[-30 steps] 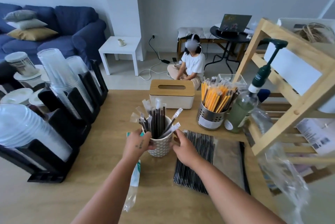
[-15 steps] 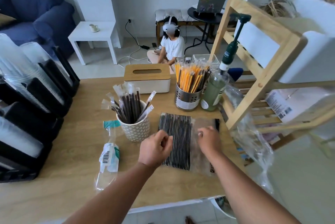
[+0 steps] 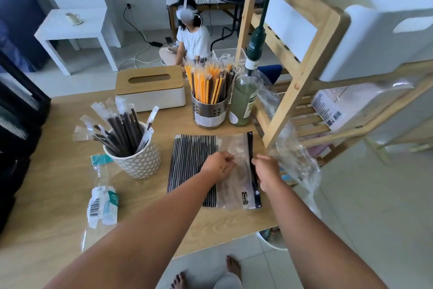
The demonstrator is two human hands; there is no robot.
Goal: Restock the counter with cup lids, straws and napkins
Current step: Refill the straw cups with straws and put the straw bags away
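Note:
A clear zip bag (image 3: 236,185) half full of black straws (image 3: 191,162) lies flat on the wooden counter (image 3: 58,195). My left hand (image 3: 218,164) rests on the bag's empty clear part with curled fingers pinching the plastic. My right hand (image 3: 268,172) pinches the bag's dark zip edge. To the left stands a white patterned cup (image 3: 136,160) holding wrapped black straws. Behind are a steel holder (image 3: 209,113) of yellow and black straws and a napkin box (image 3: 150,88) with a wooden lid.
An empty plastic wrapper (image 3: 102,204) lies at the counter's left front. A green pump bottle (image 3: 246,99) stands by a wooden shelf rack (image 3: 302,73) with loose clear plastic hanging from it. Black cup dispensers (image 3: 16,110) line the left edge. A person sits on the floor beyond.
Both hands left the patterned cup and moved right onto the zip bag; my view swung right and down.

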